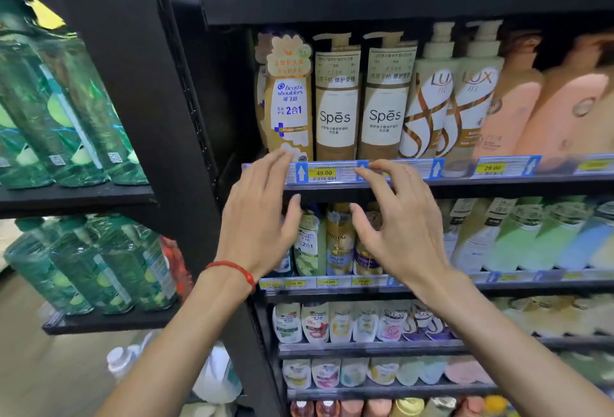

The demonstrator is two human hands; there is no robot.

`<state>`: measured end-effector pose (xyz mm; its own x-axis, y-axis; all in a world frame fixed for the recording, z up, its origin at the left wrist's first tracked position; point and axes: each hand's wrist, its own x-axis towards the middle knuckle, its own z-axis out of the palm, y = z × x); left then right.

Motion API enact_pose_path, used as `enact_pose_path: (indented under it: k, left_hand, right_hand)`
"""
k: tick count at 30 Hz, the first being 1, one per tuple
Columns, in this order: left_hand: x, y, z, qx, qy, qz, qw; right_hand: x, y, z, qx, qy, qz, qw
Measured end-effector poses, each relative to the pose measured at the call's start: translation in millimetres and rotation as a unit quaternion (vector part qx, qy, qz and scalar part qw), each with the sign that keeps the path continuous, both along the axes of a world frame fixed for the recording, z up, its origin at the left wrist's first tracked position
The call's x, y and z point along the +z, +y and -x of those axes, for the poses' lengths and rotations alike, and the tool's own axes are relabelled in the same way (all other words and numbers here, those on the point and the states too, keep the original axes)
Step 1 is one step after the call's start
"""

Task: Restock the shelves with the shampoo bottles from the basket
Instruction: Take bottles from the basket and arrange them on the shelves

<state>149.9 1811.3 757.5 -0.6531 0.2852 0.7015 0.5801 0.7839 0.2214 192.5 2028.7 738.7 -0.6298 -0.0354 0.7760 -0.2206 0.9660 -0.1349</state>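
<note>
- Head view, centre of the frame: the left hand (262,217) is raised in front of the shelf edge (465,181), fingers spread and slightly curled, holding nothing. A red cord bracelet (232,270) sits on its wrist.
- Head view, centre, just right of the left hand: the right hand (398,220) is also raised, fingers spread and curled, holding nothing. The two hands are near each other but apart.
- Both sets of fingertips reach the level of the price-label strip, on either side of the yellow 49.00 tag (324,173). Whether they touch the strip cannot be told.
- Above the hands, on the shelf: a Head & Shoulders bottle (289,98) stands upright at the left end, just beside two Spes bottles (335,104), then two Lux bottles (428,98), then peach bottles (531,98) at the right of the frame.
- Behind the hands, one shelf lower: smaller shampoo bottles (335,244) stand upright, partly hidden by the fingers.
- Lower centre: rows of refill pouches (332,322).
- Left of the frame: green bottles (66,111) fill a separate black rack.
- The basket cannot be identified; white bottles (216,376) lie at the lower left near the floor.
</note>
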Motion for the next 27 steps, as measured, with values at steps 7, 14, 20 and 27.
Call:
enact_pose_path:
  k: [7,14,20,27]
  left_hand:
    - [-34.8,-7.3,-30.9,-0.042,0.02,0.204,0.978]
    - [-71.8,17.3,-75.1,-0.125,-0.007,0.247,0.961]
    - [-95.5,68.6,-124.8,-0.191,-0.022,0.252,0.948]
    - [-120.1,161.9,-186.5,-0.249,-0.027,0.284,0.926]
  right_hand:
    - [-14.5,-20.5,-66.5,-0.093,-0.06,-0.048,0.993]
    - [-48.4,-23.1,-138.6,-0.166,-0.111,-0.051,0.979]
    - [-80.9,4.3,-207.1,-0.225,-0.143,-0.03,0.963]
    - [-120.0,83.9,-296.9,-0.288,-0.173,-0.014,0.942]
